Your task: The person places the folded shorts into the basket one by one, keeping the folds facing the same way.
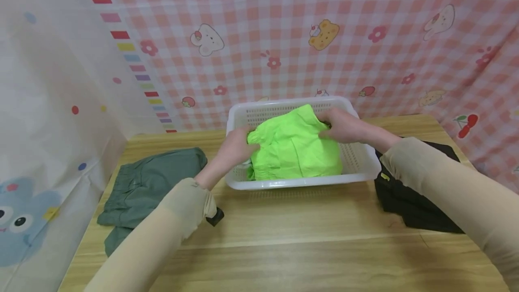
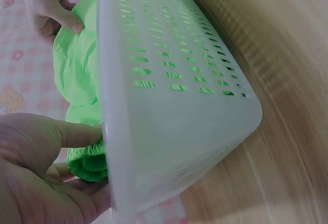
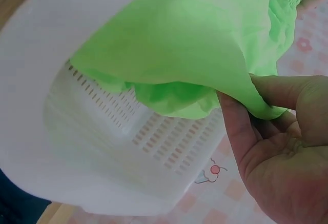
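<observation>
Neon green shorts (image 1: 298, 145) with a gathered elastic waistband lie in and over a white perforated plastic basket (image 1: 284, 184). At the waistband end, my left hand (image 1: 240, 147) pinches the gathered edge, thumb on top and fingers underneath. My right hand (image 1: 340, 125) grips the opposite edge near the basket's back right; in the right wrist view the cloth (image 3: 195, 49) runs between thumb and fingers. That view also shows a lower fold of the shorts hanging inside the basket. In the left wrist view the rolled waistband (image 2: 88, 161) sits right at the basket's rim.
Left of the basket lies a grey-green garment (image 1: 158, 184) with an elastic edge. A black garment (image 1: 413, 206) lies to the right, partly under my right sleeve (image 1: 442, 188). Both are on the wooden table (image 1: 292, 238). A pink checked curtain (image 1: 243, 66) hangs behind.
</observation>
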Motion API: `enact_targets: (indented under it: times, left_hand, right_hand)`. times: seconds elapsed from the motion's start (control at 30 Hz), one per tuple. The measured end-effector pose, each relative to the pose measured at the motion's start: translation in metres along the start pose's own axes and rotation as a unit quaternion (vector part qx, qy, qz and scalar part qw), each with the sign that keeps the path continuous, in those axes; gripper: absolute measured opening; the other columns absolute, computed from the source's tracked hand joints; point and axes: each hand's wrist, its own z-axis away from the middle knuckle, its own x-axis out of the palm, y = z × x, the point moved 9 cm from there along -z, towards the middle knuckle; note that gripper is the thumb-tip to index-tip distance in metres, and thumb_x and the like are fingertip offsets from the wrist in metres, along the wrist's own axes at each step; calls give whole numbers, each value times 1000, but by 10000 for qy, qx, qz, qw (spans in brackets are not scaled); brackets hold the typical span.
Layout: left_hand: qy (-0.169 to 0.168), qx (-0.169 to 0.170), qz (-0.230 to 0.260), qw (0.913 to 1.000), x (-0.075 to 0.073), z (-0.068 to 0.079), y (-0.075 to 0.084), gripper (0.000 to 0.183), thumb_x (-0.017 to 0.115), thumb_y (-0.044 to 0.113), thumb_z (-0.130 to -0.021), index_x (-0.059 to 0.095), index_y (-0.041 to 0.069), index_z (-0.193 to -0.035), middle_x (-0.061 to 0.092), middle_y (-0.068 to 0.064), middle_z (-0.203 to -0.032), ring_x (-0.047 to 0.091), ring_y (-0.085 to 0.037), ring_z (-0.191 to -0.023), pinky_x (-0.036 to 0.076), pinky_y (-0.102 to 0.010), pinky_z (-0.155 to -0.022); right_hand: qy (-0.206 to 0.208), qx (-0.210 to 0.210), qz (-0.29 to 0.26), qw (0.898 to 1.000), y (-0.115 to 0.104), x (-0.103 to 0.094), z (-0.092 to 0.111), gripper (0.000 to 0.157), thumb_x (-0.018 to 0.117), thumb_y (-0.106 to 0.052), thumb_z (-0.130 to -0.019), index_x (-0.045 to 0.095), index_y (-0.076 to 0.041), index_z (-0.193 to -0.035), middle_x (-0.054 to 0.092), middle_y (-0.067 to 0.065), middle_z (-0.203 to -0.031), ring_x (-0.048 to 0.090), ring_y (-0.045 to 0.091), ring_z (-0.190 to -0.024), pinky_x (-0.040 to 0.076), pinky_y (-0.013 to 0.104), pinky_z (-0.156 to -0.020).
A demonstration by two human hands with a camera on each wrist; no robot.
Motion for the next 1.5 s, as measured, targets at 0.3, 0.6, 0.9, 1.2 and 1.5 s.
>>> enact_targets:
  times: [0.3, 0.6, 0.9, 1.2, 1.5]
  left_hand:
    - [64, -18, -234, 9997, 3, -4, 1, 54, 58, 6, -102, 46, -2, -154, 60, -24, -149, 64, -38, -134, 54, -52, -115]
    - [-325, -113, -689, 9970, 18, -9, 1, 65, 66, 10, -100, 40, 1, -159, 52, -26, -156, 53, -41, -144, 48, -55, -120]
    - [-598, -147, -931, 9937, 28, -10, -1, 67, 71, 8, -95, 44, 0, -156, 55, -25, -152, 55, -38, -142, 47, -53, -121]
    - [-1136, -298, -1372, 9836, 40, -9, 0, 101, 84, 16, -87, 22, -4, -165, 52, -28, -156, 62, -38, -133, 54, -47, -115]
    - [-1532, -350, -1400, 9776, 55, -4, -4, 97, 82, 20, -89, 25, -7, -163, 47, -28, -160, 53, -41, -146, 45, -50, -124]
  right_hand:
    - [-212, 133, 194, 9995, 5, 1, -8, 37, 68, -3, -96, 66, 9, -131, 72, 21, -104, 63, 24, -90, 57, 42, -86]
    - [-409, 757, 538, 9948, 20, 8, -11, 43, 69, -4, -97, 61, 14, -134, 71, 22, -101, 65, 21, -77, 59, 29, -65]
    - [-565, 888, 583, 9927, 22, 15, -8, 57, 72, -6, -96, 52, 17, -143, 69, 31, -116, 67, 24, -77, 61, 29, -63]
    - [-1421, 1192, 447, 9816, 27, 29, -1, 83, 76, -20, -95, 32, 13, -157, 60, 33, -132, 64, 21, -75, 62, 30, -66]
    - [-1671, 1115, 961, 9749, 36, 42, -2, 55, 73, -20, -97, 52, 10, -137, 62, 12, -98, 60, 23, -86, 56, 32, -75]
